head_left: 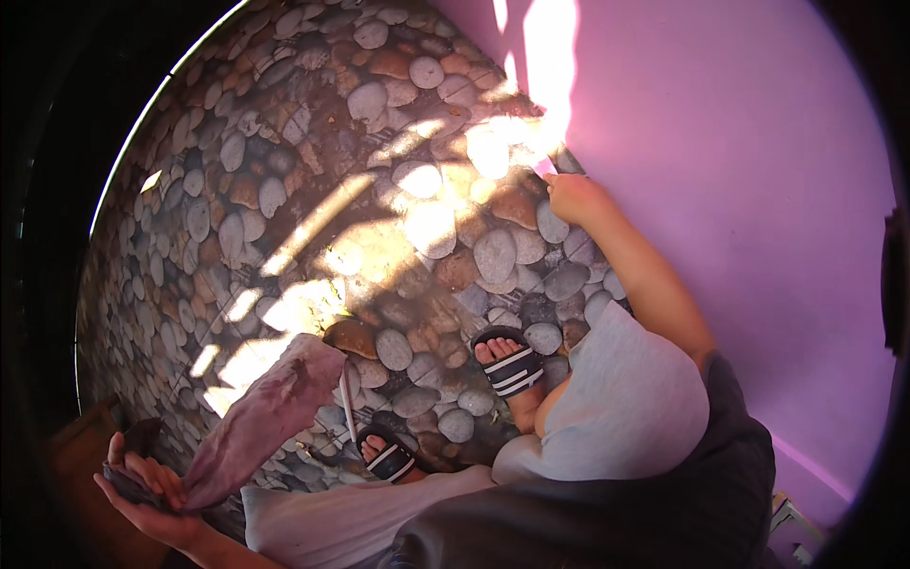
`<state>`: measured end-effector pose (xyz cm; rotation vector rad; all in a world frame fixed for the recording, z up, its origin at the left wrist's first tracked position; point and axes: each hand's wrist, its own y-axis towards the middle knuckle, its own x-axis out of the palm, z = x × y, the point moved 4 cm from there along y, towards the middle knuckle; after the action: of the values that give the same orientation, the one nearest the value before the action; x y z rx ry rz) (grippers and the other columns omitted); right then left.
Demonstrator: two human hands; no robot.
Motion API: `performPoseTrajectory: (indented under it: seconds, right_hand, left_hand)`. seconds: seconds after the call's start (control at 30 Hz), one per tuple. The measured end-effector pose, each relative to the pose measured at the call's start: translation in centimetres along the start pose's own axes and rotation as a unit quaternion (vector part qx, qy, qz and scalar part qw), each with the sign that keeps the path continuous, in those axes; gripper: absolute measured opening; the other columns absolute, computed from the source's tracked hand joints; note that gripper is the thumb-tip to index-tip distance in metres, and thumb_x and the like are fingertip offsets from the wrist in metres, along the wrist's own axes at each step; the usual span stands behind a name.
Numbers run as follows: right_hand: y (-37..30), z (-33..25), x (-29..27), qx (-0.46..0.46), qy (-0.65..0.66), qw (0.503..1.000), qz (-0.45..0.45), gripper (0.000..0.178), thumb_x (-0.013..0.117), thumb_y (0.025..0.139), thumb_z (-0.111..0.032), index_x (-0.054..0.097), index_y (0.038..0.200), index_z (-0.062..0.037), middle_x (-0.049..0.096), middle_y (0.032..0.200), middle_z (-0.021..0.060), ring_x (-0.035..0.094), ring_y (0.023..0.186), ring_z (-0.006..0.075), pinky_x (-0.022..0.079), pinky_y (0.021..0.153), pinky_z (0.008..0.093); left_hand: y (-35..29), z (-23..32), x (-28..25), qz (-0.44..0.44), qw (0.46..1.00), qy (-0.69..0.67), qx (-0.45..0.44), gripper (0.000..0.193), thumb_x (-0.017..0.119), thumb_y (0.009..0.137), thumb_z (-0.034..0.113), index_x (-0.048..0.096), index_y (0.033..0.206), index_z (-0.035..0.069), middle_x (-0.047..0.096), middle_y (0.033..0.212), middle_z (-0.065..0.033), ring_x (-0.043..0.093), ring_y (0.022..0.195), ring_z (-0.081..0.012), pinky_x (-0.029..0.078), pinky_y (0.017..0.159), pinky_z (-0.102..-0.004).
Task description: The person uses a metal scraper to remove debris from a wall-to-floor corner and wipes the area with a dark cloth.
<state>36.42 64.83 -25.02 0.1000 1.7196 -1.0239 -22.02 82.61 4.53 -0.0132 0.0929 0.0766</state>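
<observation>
My left hand (152,488) is at the lower left, its fingers curled around a dark, flattish object (135,482) that I cannot identify. Against those fingers lies the near end of a long, crumpled mauve cloth (265,417), which stretches up and right above the floor. Beside its far end a thin pale strip (347,403) runs down toward my sandal. With my arm stretched out, my right hand (576,197) is closed near the foot of the wall. From its fingertips sticks a small pale pink piece (544,168), partly lost in glare.
The floor (493,256) has a pebble pattern, with bright sun patches across it. A lilac wall (739,190) rises close on the right. My feet wear striped sandals (512,370). A brown wooden thing (85,446) stands at the lower left, a pale object (794,531) at the lower right.
</observation>
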Motion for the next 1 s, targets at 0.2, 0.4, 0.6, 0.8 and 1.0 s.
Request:
performPoseTrajectory:
  seconds: [0.2,0.4,0.6,0.8,1.0]
  right_hand:
    - [-0.5,-0.4,-1.2,-0.010,-0.012,0.998,-0.057,0.044,0.045,0.088,-0.012,0.059,0.130,-0.0113,0.066,0.114,0.0178,0.064,0.102,0.0361,0.050,0.088,0.0462]
    - [0.2,-0.5,-1.4,-0.007,0.012,0.999,-0.036,0.044,0.045,0.089,-0.011,0.058,0.131,-0.0118,0.067,0.110,0.0176,0.065,0.099,0.0350,0.051,0.085,0.0455]
    - [2.5,0.4,-0.9,-0.026,-0.025,0.999,0.011,0.041,0.044,0.097,-0.024,0.056,0.135,-0.0152,0.068,0.100,0.0206,0.066,0.088,0.0365,0.051,0.079,0.0457]
    - [1.9,0.5,0.5,-0.024,-0.021,0.999,0.022,0.042,0.043,0.096,-0.023,0.055,0.135,-0.0142,0.068,0.102,0.0218,0.066,0.091,0.0364,0.050,0.080,0.0460]
    - [2.2,0.2,-0.6,-0.055,-0.060,0.997,-0.013,0.042,0.044,0.096,-0.022,0.055,0.135,-0.0140,0.068,0.102,0.0218,0.066,0.088,0.0369,0.051,0.079,0.0455]
  left_hand:
    - [0.7,-0.4,-0.2,-0.027,0.999,-0.027,0.007,0.058,0.027,0.105,0.044,0.047,0.129,-0.005,0.034,0.057,0.0015,0.023,0.034,-0.0056,0.021,0.029,-0.0195]
    - [0.7,-0.6,0.2,-0.023,0.999,-0.029,-0.007,0.058,0.027,0.105,0.045,0.046,0.129,-0.005,0.035,0.057,0.0015,0.023,0.034,-0.0053,0.021,0.029,-0.0196]
    - [0.5,-0.7,0.6,-0.009,0.999,-0.040,-0.017,0.059,0.027,0.105,0.045,0.047,0.127,-0.005,0.034,0.055,0.0012,0.023,0.033,-0.0059,0.021,0.028,-0.0202]
    - [0.2,0.0,0.1,-0.074,0.995,-0.060,-0.011,0.058,0.028,0.105,0.046,0.048,0.126,-0.005,0.035,0.056,0.0008,0.023,0.033,-0.0064,0.022,0.029,-0.0207]
    - [0.0,-0.2,0.8,-0.048,0.997,-0.051,-0.018,0.057,0.027,0.105,0.045,0.049,0.124,-0.004,0.035,0.055,0.0004,0.022,0.033,-0.0070,0.022,0.029,-0.0213]
